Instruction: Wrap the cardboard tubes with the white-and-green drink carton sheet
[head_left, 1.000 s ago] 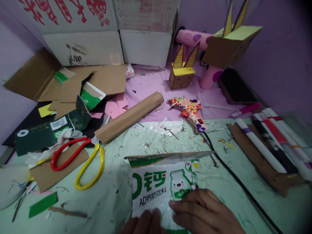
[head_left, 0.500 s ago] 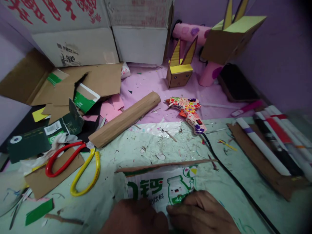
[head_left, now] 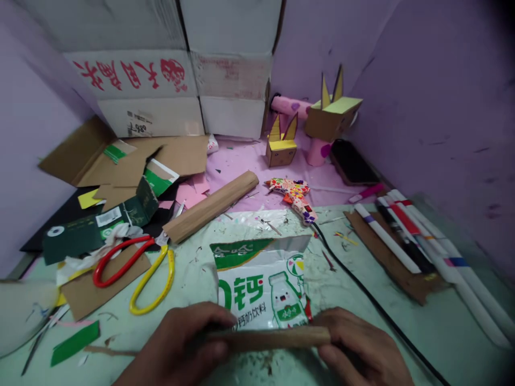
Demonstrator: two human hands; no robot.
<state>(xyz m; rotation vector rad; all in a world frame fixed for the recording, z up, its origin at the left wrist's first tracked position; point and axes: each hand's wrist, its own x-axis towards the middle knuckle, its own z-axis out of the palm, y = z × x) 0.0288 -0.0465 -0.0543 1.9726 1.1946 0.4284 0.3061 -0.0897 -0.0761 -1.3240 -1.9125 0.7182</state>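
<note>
Both of my hands hold a piece of printed cardboard (head_left: 249,292), white and green with a bottle cartoon on it. Its near part is bent up, so a brown edge (head_left: 277,339) faces me. My left hand (head_left: 181,340) pinches the left end of that edge, thumb below and fingers above. At the right end, my right hand (head_left: 358,346) has its thumb and fingers closed on the cardboard. Beyond it lies a floral glue gun (head_left: 295,195), its black cord running down past my right hand. A long folded cardboard strip (head_left: 211,208) rests to the glue gun's left.
Red-and-yellow-handled scissors (head_left: 155,273) lie at left among cardboard scraps (head_left: 90,287). Several markers (head_left: 406,230) are at right. A small cardboard box with ears (head_left: 281,154), a larger eared figure (head_left: 332,118) and a phone (head_left: 354,162) stand or lie behind. White boxes (head_left: 233,115) line the back.
The cardboard, pressed low against the table before, now has its near edge raised between my hands. My hands have moved apart to its two ends. The camera view has tilted up.
</note>
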